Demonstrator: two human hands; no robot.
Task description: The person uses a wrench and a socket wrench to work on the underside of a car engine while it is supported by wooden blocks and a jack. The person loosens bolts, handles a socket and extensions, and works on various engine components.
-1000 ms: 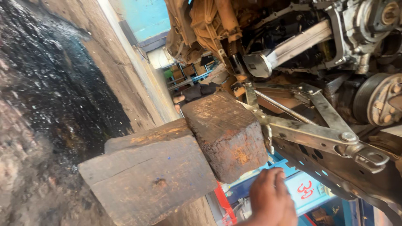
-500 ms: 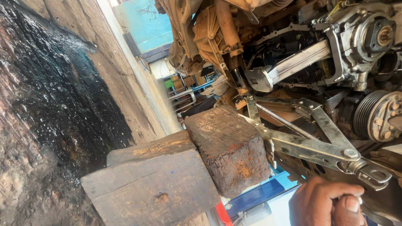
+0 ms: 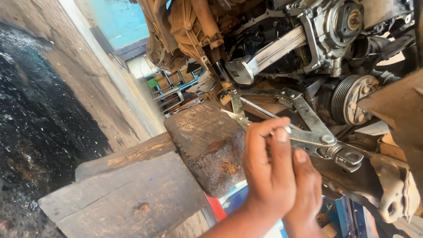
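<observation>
Both hands close on the scissor jack [image 3: 308, 132], a grey metal frame with hinged arms and a threaded screw, wedged between a worn wooden block [image 3: 207, 145] and the engine's underside. Left hand [image 3: 269, 172] curls its grip around the jack's arm; right hand [image 3: 306, 189] sits just behind, fingers pressed against it.

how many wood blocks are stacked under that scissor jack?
2. A flat wooden plank lies at lower left; a thicker block sits on its right end, under the scissor jack. Both hands cover part of the jack, so more may be hidden.
</observation>
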